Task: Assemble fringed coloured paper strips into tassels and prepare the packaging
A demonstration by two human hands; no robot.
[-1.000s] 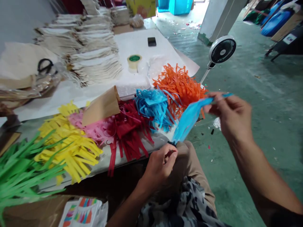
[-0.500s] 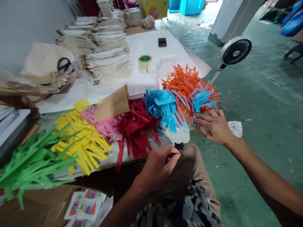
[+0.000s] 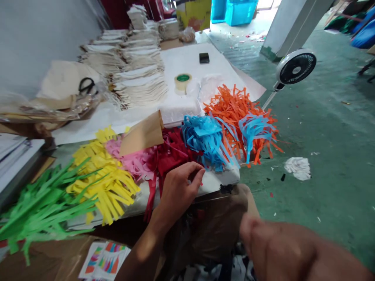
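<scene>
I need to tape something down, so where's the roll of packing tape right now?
In the head view, the roll of packing tape sits at upper centre on the white paper sheet, just behind the white box and nearer than the black phone.

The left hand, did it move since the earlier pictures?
Yes. The left hand has moved left, farther from the black clip, and is now beside the red paper strips.

Orange fringe [image 3: 234,109], blue fringe [image 3: 208,142], dark red fringe [image 3: 172,156], pink fringe [image 3: 131,162], yellow fringe [image 3: 102,175] and green fringe [image 3: 47,203] lie in bright bands; the floor [image 3: 328,156] is speckled green.
</scene>
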